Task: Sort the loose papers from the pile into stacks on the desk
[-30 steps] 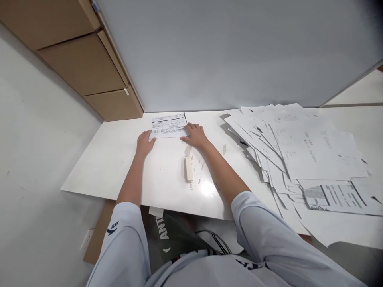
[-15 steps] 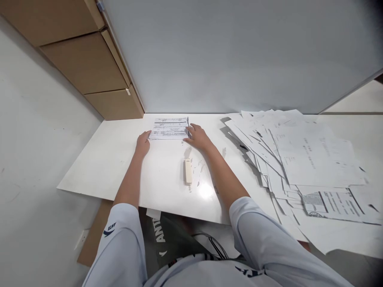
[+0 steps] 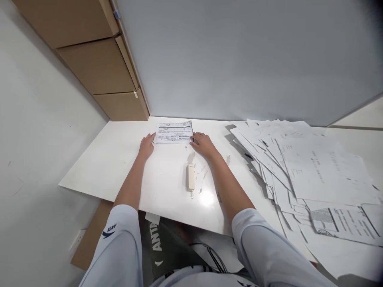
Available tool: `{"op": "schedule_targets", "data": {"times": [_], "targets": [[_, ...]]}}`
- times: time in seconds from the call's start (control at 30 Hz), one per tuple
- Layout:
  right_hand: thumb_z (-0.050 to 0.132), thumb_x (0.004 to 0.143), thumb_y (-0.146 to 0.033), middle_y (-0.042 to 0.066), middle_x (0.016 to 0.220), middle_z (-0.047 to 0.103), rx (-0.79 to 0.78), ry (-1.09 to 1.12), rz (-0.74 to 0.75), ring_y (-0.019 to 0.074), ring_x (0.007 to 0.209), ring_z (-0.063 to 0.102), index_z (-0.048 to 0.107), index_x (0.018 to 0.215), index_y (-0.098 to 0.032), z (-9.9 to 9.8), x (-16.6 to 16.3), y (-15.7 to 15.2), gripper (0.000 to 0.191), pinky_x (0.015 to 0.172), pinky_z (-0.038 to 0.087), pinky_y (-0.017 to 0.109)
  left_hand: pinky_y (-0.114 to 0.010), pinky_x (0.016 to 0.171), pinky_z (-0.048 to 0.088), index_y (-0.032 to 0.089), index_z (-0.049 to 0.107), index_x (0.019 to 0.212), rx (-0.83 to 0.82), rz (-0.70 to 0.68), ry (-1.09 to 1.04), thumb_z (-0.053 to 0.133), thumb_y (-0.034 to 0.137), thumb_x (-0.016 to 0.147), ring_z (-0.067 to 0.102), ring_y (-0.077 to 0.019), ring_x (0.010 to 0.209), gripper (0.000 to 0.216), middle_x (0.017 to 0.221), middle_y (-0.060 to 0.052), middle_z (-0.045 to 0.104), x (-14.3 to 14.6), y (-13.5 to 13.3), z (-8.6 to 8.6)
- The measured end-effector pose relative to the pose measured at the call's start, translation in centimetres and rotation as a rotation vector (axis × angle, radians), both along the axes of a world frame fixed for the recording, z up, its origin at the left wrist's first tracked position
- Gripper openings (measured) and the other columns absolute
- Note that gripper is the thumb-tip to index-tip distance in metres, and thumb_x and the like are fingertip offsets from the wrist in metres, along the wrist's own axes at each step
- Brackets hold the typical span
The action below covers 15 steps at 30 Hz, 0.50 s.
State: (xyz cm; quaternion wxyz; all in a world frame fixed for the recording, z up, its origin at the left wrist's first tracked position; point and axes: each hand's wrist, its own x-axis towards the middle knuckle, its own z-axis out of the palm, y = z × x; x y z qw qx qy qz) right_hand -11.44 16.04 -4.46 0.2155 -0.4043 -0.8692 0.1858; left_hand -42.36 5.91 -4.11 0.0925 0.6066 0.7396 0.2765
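Note:
A folded printed paper (image 3: 173,132) lies on the white table (image 3: 119,159) close to the back panel. My left hand (image 3: 146,146) rests flat at its left near corner, fingers stretched onto the edge. My right hand (image 3: 203,143) lies at the paper's right edge, fingers curled slightly and pressing the sheet's side. Neither hand lifts anything. A small cream stapler-like tool (image 3: 190,177) lies on the table between my forearms, untouched.
A large loose heap of printed sheets (image 3: 305,159) covers the table's right side. Stacked cardboard boxes (image 3: 98,63) stand at the back left beside a white wall. A grey partition (image 3: 239,59) closes the back. Paint chips mark the table near the tool.
Both hands stay at the folded paper's edges. The right hand has slid a little along the right edge; the view has shifted slightly.

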Motion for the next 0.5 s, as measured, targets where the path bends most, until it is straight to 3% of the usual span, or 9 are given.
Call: {"op": "schedule_targets", "data": {"times": [0.13, 0.23, 0.37, 0.43, 0.5], "targets": [[0.050, 0.091, -0.031, 0.013, 0.152, 0.048, 0.011, 0.056, 0.028, 0.0290, 0.144, 0.038, 0.063, 0.128, -0.018, -0.2, 0.1, 0.9, 0.041, 0.112, 0.038, 0.052, -0.047, 0.126, 0.018, 0.025, 0.048, 0.148, -0.023, 0.022, 0.016, 0.037, 0.000, 0.074, 0.034, -0.0190, 0.148, 0.079, 0.151, -0.001, 0.050, 0.2, 0.1, 0.1], [0.044, 0.093, -0.031, 0.013, 0.155, 0.044, -0.019, 0.168, -0.080, 0.0274, 0.146, 0.035, 0.059, 0.133, -0.015, 0.0, 0.0, 0.6, 0.045, 0.116, 0.035, 0.051, -0.045, 0.126, 0.018, 0.025, 0.049, 0.147, -0.019, 0.022, 0.010, 0.039, 0.001, 0.074, 0.035, -0.0190, 0.147, 0.078, 0.150, 0.000, 0.051, 0.3, 0.4, 0.5], [0.034, 0.095, -0.024, 0.018, 0.145, 0.055, -0.137, 0.197, -0.319, 0.0252, 0.137, 0.048, 0.058, 0.133, -0.008, 0.8, 2.5, -5.6, 0.048, 0.116, 0.037, 0.046, -0.040, 0.124, 0.027, 0.019, 0.056, 0.140, 0.030, 0.061, -0.039, 0.041, 0.003, 0.078, 0.046, -0.0199, 0.140, 0.066, 0.147, -0.002, 0.055, 0.8, 0.7, 1.5], [0.033, 0.097, -0.028, 0.014, 0.142, 0.059, -0.094, 0.174, -0.202, 0.0223, 0.133, 0.052, 0.060, 0.132, -0.013, 1.4, 6.0, -10.0, 0.047, 0.116, 0.038, 0.042, -0.042, 0.125, 0.027, 0.009, 0.049, 0.144, 0.041, 0.057, -0.057, 0.041, 0.005, 0.083, 0.043, -0.0231, 0.142, 0.061, 0.149, -0.006, 0.052, 1.2, 1.2, 2.0], [0.035, 0.099, -0.037, 0.009, 0.144, 0.058, 0.033, 0.108, -0.114, 0.0224, 0.136, 0.050, 0.062, 0.130, -0.019, 2.2, 11.4, -13.6, 0.045, 0.120, 0.032, 0.044, -0.041, 0.123, 0.030, 0.007, 0.047, 0.143, 0.104, 0.108, 0.007, 0.043, 0.005, 0.086, 0.045, -0.0226, 0.139, 0.058, 0.149, -0.006, 0.052, 1.7, 1.8, 2.3]]}}
